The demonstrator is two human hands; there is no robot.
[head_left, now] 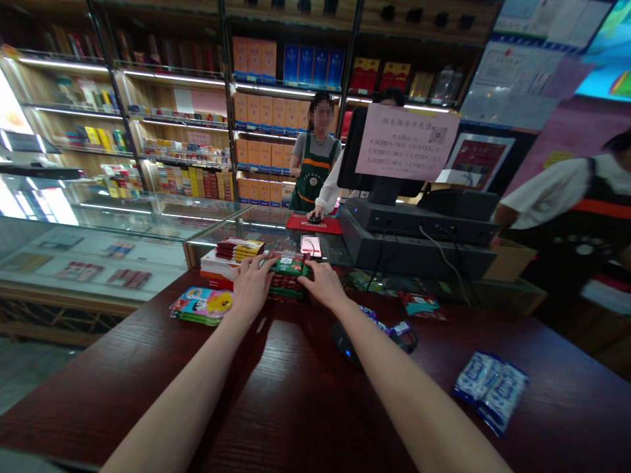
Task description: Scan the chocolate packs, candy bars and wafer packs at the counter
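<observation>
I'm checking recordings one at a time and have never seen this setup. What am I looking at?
There is no machine here: one picture, from a camera on a person's head, looking forward and down at their bare hands. The left hand and right hand flank a stack of red-and-green packets, fingers at its edges; how firmly they grip is unclear. It stands on a dark wooden counter. Colourful flat packs lie to the left, blue-and-white packets to the right. Beyond, a co-worker's hand rests on a mouse beside a monitor.
</observation>
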